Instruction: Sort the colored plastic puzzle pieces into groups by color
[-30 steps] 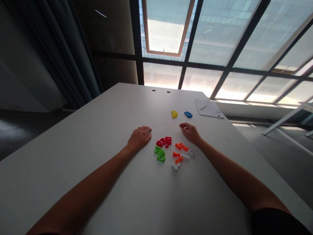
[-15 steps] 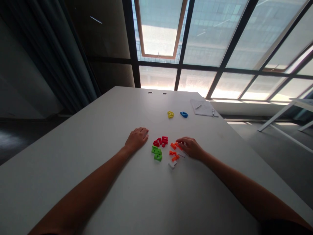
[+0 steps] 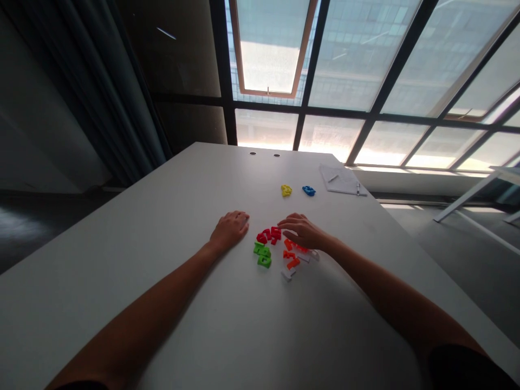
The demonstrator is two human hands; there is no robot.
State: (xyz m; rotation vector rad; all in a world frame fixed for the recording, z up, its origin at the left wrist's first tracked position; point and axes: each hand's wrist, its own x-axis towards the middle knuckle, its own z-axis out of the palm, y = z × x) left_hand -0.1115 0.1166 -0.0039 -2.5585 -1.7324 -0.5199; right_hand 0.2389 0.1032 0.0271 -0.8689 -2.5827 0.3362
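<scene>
My left hand (image 3: 229,228) rests palm down on the white table (image 3: 170,216), fingers loosely curled, just left of a small heap of plastic pieces. My right hand (image 3: 301,231) hovers over that heap, fingers bent down onto the orange pieces (image 3: 291,254) and reaching toward the red pieces (image 3: 270,235). Whether it holds one is hidden under the fingers. Green pieces (image 3: 263,254) lie below the red ones, and a white piece (image 3: 286,274) lies nearest me. Farther off sit a yellow piece (image 3: 286,190) and a blue piece (image 3: 309,190).
A sheet of paper with a pen (image 3: 340,181) lies near the table's far right corner. Two cable holes (image 3: 264,154) sit at the far edge. Large windows and a dark curtain stand behind; the table's right edge runs beside my right arm.
My right hand has come back from near the blue piece to the heap, then slid left over the orange pieces toward the red ones. My left hand has stayed put.
</scene>
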